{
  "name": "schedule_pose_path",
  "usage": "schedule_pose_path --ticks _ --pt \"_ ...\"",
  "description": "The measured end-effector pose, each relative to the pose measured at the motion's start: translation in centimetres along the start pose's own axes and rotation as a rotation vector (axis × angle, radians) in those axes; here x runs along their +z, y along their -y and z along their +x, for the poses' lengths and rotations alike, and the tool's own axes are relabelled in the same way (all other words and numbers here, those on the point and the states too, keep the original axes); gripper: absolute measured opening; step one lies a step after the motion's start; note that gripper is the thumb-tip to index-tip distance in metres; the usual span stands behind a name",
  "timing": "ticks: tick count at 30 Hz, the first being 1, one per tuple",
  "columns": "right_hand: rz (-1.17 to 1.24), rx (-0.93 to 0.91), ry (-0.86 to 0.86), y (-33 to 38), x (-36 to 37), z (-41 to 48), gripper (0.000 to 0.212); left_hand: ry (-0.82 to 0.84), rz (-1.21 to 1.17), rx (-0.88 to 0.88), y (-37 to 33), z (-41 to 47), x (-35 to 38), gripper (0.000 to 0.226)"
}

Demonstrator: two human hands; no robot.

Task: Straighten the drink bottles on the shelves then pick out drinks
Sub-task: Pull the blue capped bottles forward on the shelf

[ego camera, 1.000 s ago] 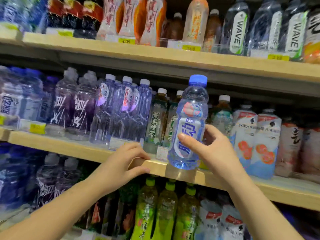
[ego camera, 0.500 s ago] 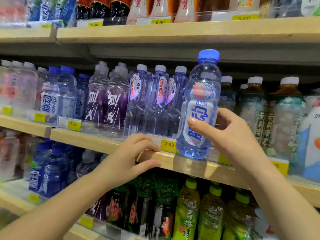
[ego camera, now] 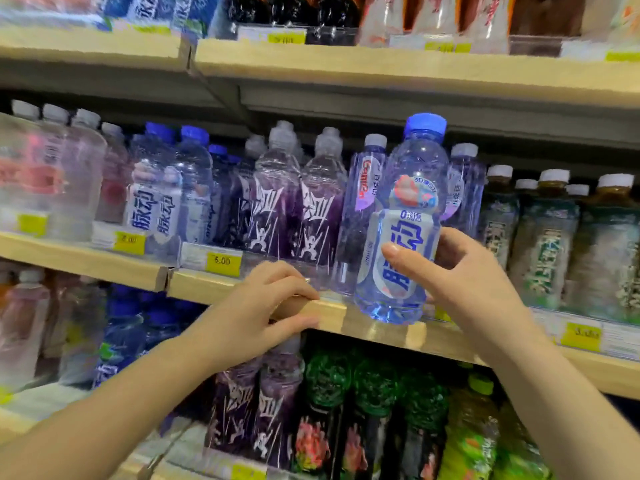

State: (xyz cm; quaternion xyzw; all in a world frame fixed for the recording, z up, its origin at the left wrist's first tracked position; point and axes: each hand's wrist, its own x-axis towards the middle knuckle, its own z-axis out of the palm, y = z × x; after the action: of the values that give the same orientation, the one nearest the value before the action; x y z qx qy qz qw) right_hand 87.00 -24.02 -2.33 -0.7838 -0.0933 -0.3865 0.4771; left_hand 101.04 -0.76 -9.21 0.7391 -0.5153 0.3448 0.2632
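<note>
1. I judged the task partly done: my right hand (ego camera: 474, 282) had its fingers (ego camera: 401, 252) wrapped round the blue-capped bottle (ego camera: 405, 237), upright, its base at the front lip of the middle shelf (ego camera: 325, 315). Whether I was straightening or picking it, I could not tell.
2. My left hand (ego camera: 263, 313) gripped that shelf edge just left of the bottle, its fingers curled over the lip, holding no drink.
3. Rows left of my fingers looked fairly even; the purple bottles (ego camera: 294, 209) stood upright.
4. The held bottle was clear, ribbed plastic with a glossy label; the shelf was pale wood-look board with yellow price tags (ego camera: 221, 261).
</note>
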Motion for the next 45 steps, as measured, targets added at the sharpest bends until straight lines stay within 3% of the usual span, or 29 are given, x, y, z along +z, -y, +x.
schedule_pose_path --ticks 7,17,23,30,45 --pt "0.004 0.027 -0.064 2.6 7.3 -0.4 0.059 0.012 -0.031 -0.006 5.8 -2.4 -4.2 0.044" --pt "0.003 0.005 -0.025 3.6 12.1 1.2 0.059 0.012 0.044 0.076 9.3 -4.1 -5.9 0.039" --pt "0.029 -0.001 0.001 3.3 15.2 2.4 0.047 -0.035 0.107 0.098 11.7 -6.1 -7.6 0.032" --pt "-0.011 0.013 0.013 3.8 20.8 3.8 0.055 -0.113 0.065 0.081 17.2 -8.1 -10.3 0.032" --pt "-0.035 0.043 -0.058 7.7 36.5 6.1 0.048 -0.017 0.066 0.217 30.8 -12.8 -19.8 0.032"
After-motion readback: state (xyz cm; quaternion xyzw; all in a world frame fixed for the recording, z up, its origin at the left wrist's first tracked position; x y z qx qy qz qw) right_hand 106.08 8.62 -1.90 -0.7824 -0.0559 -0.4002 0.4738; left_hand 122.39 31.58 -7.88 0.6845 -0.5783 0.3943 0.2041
